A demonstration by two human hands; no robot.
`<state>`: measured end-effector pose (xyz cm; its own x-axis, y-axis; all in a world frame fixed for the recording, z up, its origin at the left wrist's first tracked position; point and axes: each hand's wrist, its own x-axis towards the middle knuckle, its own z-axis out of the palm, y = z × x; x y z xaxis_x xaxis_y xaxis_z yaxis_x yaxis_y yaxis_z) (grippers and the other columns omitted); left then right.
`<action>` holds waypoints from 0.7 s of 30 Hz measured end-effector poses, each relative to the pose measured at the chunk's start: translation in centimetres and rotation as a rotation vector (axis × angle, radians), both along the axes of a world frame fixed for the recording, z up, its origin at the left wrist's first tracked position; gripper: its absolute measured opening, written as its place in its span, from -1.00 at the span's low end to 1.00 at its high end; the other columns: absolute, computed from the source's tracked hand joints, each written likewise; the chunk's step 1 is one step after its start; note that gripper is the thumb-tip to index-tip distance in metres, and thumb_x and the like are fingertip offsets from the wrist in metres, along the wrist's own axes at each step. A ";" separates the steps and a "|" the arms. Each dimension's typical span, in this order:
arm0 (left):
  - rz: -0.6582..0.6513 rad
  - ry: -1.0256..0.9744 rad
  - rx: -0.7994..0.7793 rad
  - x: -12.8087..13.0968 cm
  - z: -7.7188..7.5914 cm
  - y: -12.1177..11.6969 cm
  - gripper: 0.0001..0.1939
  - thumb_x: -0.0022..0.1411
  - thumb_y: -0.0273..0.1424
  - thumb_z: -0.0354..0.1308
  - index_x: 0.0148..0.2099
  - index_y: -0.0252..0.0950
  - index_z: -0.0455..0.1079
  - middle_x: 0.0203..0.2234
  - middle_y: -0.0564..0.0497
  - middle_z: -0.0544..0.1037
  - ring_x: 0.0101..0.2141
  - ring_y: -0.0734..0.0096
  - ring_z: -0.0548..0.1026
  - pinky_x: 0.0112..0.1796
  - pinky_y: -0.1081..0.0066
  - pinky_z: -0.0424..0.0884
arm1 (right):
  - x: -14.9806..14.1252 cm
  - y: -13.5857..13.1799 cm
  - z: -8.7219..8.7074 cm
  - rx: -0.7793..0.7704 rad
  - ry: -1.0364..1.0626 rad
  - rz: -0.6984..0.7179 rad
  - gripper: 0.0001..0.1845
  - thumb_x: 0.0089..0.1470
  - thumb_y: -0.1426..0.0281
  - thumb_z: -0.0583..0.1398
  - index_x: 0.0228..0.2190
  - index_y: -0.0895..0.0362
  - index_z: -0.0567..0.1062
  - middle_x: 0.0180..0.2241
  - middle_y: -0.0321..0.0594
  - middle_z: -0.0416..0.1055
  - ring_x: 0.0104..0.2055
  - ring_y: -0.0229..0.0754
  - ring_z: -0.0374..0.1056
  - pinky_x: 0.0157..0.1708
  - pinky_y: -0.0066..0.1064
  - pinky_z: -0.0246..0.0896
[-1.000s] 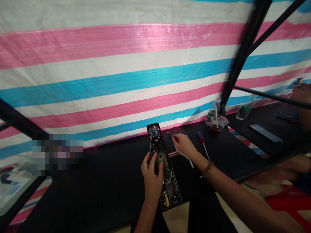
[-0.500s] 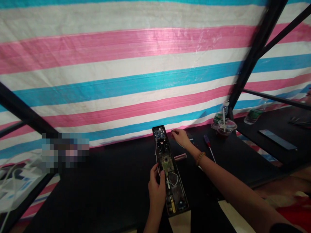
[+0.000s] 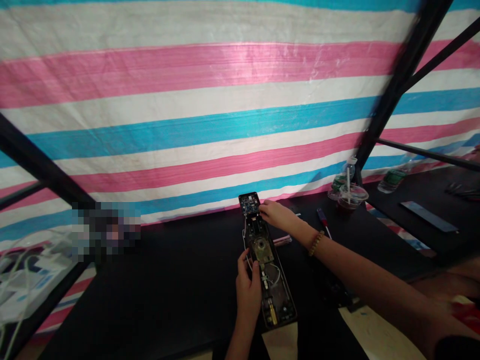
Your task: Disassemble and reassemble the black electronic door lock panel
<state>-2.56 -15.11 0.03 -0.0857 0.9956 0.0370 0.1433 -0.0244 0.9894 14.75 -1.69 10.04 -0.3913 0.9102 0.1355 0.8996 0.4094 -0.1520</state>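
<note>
A long black electronic door lock housing [image 3: 281, 280] lies open-side up on the black table, its far end pointing away from me. Inside it are a blue circuit board [image 3: 249, 205] at the far end, a square metal plate [image 3: 262, 250] in the middle, and white wires and brass parts nearer me. My left hand [image 3: 248, 287] grips the housing's left edge, thumb over the rim. At the right edge of the circuit board, my right hand [image 3: 278, 216] is closed in a pinch; what sits between its fingertips is too small to make out.
A screwdriver [image 3: 322, 218] and a thin pinkish strip [image 3: 283, 241] lie right of the housing. Farther right stand a plastic cup with a straw [image 3: 350, 197] and a bottle [image 3: 338, 182]. White cables and boxes [image 3: 33, 285] are at the left. A striped tarp [image 3: 210, 130] hangs behind.
My right hand has moved left and slightly down, from beside the housing to the circuit board's edge. My left hand keeps its grip on the housing. The view has shifted slightly.
</note>
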 end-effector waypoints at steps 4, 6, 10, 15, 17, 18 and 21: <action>-0.015 -0.006 0.006 -0.1 -0.2 0.0 -0.49 0.30 -0.09 0.00 0.16 -0.30 0.25 -0.15 -0.15 0.59 -0.16 0.24 0.57 -0.14 0.31 0.44 | -0.6 0.4 0.2 0.011 -0.049 0.003 -0.75 0.32 0.38 0.05 -0.20 0.20 0.50 -0.10 0.02 0.46 -0.16 -0.10 0.46 -0.18 -0.40 0.25; -0.024 -0.004 0.016 -0.2 -0.4 0.0 -0.49 0.31 -0.09 -0.01 0.16 -0.31 0.25 -0.13 -0.16 0.59 -0.14 0.23 0.57 -0.12 0.29 0.43 | -0.8 0.4 0.3 0.018 -0.062 -0.004 -0.73 0.33 0.37 0.03 -0.20 0.20 0.51 -0.11 0.01 0.47 -0.16 -0.09 0.46 -0.18 -0.39 0.26; -0.021 0.012 0.023 -0.2 -0.6 0.1 -0.49 0.31 -0.10 -0.01 0.17 -0.31 0.24 -0.10 -0.18 0.58 -0.10 0.21 0.56 -0.08 0.26 0.42 | -1.0 0.1 0.4 0.036 -0.064 -0.046 -0.71 0.35 0.37 0.01 -0.17 0.20 0.49 -0.13 -0.01 0.48 -0.14 -0.10 0.46 -0.15 -0.40 0.25; -0.024 0.017 0.044 -0.3 -0.7 0.1 -0.52 0.32 -0.12 -0.02 0.16 -0.30 0.25 -0.13 -0.17 0.59 -0.15 0.20 0.57 -0.12 0.25 0.44 | -1.4 0.2 0.5 0.022 -0.056 -0.100 -0.73 0.34 0.37 0.03 -0.20 0.19 0.51 -0.14 -0.03 0.50 -0.14 -0.11 0.47 -0.15 -0.42 0.25; -0.017 0.012 0.048 -0.3 -0.7 0.2 -0.52 0.32 -0.11 -0.01 0.15 -0.30 0.26 -0.16 -0.16 0.60 -0.18 0.21 0.58 -0.15 0.25 0.45 | -1.7 0.2 0.5 0.015 -0.052 -0.128 -0.73 0.33 0.39 0.03 -0.21 0.20 0.51 -0.16 -0.02 0.51 -0.14 -0.10 0.47 -0.16 -0.41 0.26; -0.019 0.007 0.047 -0.3 -0.7 0.2 -0.52 0.32 -0.11 0.00 0.15 -0.29 0.26 -0.17 -0.16 0.61 -0.19 0.21 0.59 -0.16 0.25 0.46 | -1.9 0.1 0.5 0.012 -0.052 -0.145 -0.74 0.32 0.40 0.03 -0.21 0.20 0.51 -0.17 -0.01 0.51 -0.15 -0.09 0.48 -0.17 -0.40 0.27; -0.026 -0.003 0.046 -0.2 -0.7 0.2 -0.53 0.32 -0.13 0.00 0.15 -0.30 0.26 -0.16 -0.16 0.61 -0.19 0.21 0.59 -0.16 0.25 0.46 | -2.4 -0.3 0.5 0.007 -0.056 -0.192 -0.75 0.30 0.41 0.04 -0.18 0.21 0.50 -0.17 0.02 0.51 -0.17 -0.06 0.49 -0.20 -0.38 0.29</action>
